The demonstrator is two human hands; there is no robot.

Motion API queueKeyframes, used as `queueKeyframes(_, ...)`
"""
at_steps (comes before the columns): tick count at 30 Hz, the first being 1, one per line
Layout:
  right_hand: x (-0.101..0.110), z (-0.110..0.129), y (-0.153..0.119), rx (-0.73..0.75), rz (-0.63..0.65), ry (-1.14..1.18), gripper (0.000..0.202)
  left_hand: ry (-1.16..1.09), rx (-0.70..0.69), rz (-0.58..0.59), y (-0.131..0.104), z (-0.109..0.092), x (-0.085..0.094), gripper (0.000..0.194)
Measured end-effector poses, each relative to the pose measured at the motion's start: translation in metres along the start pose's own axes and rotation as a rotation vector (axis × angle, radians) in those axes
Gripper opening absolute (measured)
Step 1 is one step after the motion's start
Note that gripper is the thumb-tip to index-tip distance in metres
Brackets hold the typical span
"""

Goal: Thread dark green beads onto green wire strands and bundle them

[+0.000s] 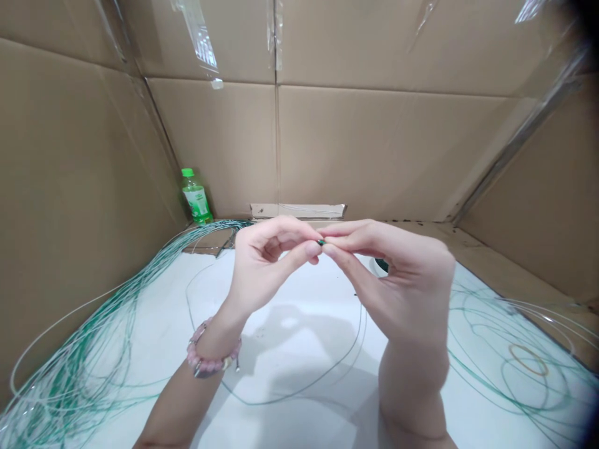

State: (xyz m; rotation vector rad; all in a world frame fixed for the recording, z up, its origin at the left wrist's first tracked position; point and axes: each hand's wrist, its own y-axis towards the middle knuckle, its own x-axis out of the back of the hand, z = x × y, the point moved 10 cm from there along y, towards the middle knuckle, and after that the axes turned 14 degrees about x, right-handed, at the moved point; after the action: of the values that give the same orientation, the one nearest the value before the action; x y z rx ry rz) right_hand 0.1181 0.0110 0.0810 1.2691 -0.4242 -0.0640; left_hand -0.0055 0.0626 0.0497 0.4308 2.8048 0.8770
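Note:
Both hands meet at the centre of the head view, raised over a white surface (299, 430). Between the fingertips is a tiny dark green piece (321, 242). My left hand (271, 255) pinches it from the left with thumb and fingers. From the other side, my right hand (384, 262) pinches at the same spot, its thumb and fingertips pressed together. A thin green cord (281, 401) curves in a loop below the hands; where its ends lead is hidden by the hands. A pink bead bracelet (213, 362) is round my left wrist.
A large bundle of green and white cords (88, 349) lies at the left. More loose cords (505, 349) spread at the right. A green-capped bottle (196, 198) stands back left. Behind my right hand is a partly hidden white container (377, 268). Cardboard walls (374, 143) enclose the surface.

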Motion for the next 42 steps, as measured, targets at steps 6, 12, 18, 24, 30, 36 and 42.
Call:
queueKeyframes(6,-0.004,-0.008,-0.001,-0.034,0.01,0.046,0.016,0.071,-0.098,-0.005,0.001,-0.004,0.003,0.015)
queueKeyframes(12,-0.002,-0.001,0.0,-0.007,-0.06,0.085,0.02,-0.077,-0.079,-0.036,-0.001,0.005,0.002,0.005)
queueKeyframes(18,0.004,0.007,0.001,0.036,-0.121,0.022,0.017,-0.129,-0.003,-0.011,-0.003,0.008,-0.004,0.004)
queueKeyframes(24,-0.005,0.002,0.002,-0.012,-0.081,0.089,0.012,-0.164,-0.025,-0.003,-0.003,0.008,-0.003,0.009)
queueKeyframes(30,-0.004,-0.001,0.003,-0.025,-0.142,0.132,0.014,-0.187,0.004,0.004,-0.001,0.015,-0.001,0.006)
queueKeyframes(36,-0.003,-0.003,0.001,-0.045,-0.172,0.173,0.014,-0.221,0.031,0.025,0.0,0.018,-0.003,0.008)
queueKeyframes(42,0.0,0.001,0.002,-0.009,-0.145,0.077,0.017,-0.114,-0.058,-0.096,-0.002,0.004,0.008,0.01)
